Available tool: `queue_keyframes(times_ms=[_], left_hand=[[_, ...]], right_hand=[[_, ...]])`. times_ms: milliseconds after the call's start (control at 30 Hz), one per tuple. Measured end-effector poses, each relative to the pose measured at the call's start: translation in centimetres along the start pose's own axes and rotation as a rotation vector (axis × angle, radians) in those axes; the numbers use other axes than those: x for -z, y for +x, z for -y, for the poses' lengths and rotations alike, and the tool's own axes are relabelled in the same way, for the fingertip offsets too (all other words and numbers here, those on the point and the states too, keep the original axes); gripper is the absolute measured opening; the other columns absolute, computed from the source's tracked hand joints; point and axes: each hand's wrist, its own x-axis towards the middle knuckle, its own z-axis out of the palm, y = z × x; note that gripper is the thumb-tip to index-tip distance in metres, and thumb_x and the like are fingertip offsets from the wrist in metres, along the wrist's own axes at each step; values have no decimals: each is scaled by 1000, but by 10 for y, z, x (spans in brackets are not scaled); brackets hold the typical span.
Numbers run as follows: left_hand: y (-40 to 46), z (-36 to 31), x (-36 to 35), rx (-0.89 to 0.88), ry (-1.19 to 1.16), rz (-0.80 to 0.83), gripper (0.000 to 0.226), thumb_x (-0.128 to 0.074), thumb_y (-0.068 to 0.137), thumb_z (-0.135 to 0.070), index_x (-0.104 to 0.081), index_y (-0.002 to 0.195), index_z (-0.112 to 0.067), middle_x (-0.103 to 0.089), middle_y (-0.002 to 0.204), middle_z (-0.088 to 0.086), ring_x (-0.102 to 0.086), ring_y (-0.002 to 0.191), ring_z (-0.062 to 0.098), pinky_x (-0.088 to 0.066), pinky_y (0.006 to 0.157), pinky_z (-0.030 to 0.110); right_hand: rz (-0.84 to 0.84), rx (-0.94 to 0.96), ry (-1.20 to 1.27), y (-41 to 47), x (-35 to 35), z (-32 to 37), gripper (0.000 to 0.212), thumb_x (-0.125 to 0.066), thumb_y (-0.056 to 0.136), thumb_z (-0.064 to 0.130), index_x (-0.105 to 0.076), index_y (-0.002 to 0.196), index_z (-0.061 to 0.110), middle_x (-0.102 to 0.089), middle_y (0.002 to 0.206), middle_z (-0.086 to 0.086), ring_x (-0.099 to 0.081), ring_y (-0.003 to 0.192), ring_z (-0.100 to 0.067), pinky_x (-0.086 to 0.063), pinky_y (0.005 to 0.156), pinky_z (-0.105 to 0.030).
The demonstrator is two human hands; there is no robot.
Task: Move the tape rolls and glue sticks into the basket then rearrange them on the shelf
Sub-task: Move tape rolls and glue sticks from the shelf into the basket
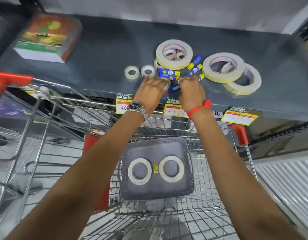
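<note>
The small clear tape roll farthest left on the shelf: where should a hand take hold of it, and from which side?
The small clear tape roll lies flat on the shelf, hole up, with bare shelf to its left and front. Probably best to come from above and pinch across its outer rim, or one finger in the hole and thumb outside. Its right side sits close to the next small roll, so avoid that side.

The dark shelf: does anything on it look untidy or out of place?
Yes. The blue-and-yellow glue sticks lie scattered at different angles on the dark shelf, and one large cream tape roll leans on another rather than lying flat.
</note>
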Motion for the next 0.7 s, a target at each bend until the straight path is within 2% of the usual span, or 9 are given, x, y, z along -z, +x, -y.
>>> queue_keyframes(times_ms=[33,100,300,367,433,467,533,600,700], left_hand=[[-1,-4,0,32,21,68,35,-45,95,-18,-50,128,-7,-54,133,14,-43,128,28,-17,114,41],[9,-5,0,33,72,73,38,-47,95,-20,-48,130,-8,-52,134,13,-39,129,28,-13,115,41],[12,-4,-2,99,125,29,30,-52,91,-15,-59,119,-6,-57,125,15,-38,126,30,-10,117,43],[1,-3,-4,80,70,-104,25,-54,87,-11,-65,109,-4,-64,114,17,-45,120,34,-18,115,50],[-22,-2,-8,46,16,-340,21,-58,82,-8,-69,98,-1,-70,97,17,-50,104,32,-33,105,59],[-35,-1,-11,51,-10,-451,19,-59,81,-8,-69,96,-2,-71,91,16,-47,98,28,-34,103,58],[-68,-1,-24,93,-33,-556,17,-61,83,-13,-70,96,-6,-70,85,11,-43,92,21,-26,106,52],[-105,-3,-41,123,46,-559,15,-64,84,-20,-70,96,-13,-71,82,4,-46,94,19,-16,107,49],[-155,-4,-78,218,132,-388,17,-59,85,-27,-70,95,-18,-72,81,-2,-51,96,19,-10,109,49]], right_hand=[[65,4,-35,3,4,2,25,-47,83,-10,-59,104,-6,-59,115,-25,-43,121,-39,-46,88,-47],[104,26,-92,8,6,-4,26,-47,83,-10,-59,105,-3,-57,118,-23,-38,124,-38,-45,90,-48],[31,43,-99,3,1,-13,24,-52,84,-4,-62,105,1,-54,125,-18,-37,126,-37,-37,97,-48],[-62,62,-27,-4,-2,-16,24,-53,83,-3,-63,105,1,-58,121,-18,-44,122,-37,-38,96,-46],[-247,116,105,-20,-10,-16,27,-57,80,-4,-66,104,4,-66,110,-16,-54,113,-36,-43,93,-40],[-334,135,172,-30,-15,-15,28,-58,80,-4,-66,105,6,-68,107,-15,-57,110,-34,-43,93,-38],[-441,184,320,-57,-28,-8,23,-55,86,0,-66,106,4,-70,104,-15,-54,110,-29,-38,96,-35],[-448,244,383,-90,-48,0,24,-49,93,10,-66,104,-2,-70,102,-18,-47,106,-23,-36,98,-33],[-256,310,301,-134,-96,0,23,-53,90,10,-68,103,-1,-72,94,-17,-51,95,-23,-38,91,-31]])
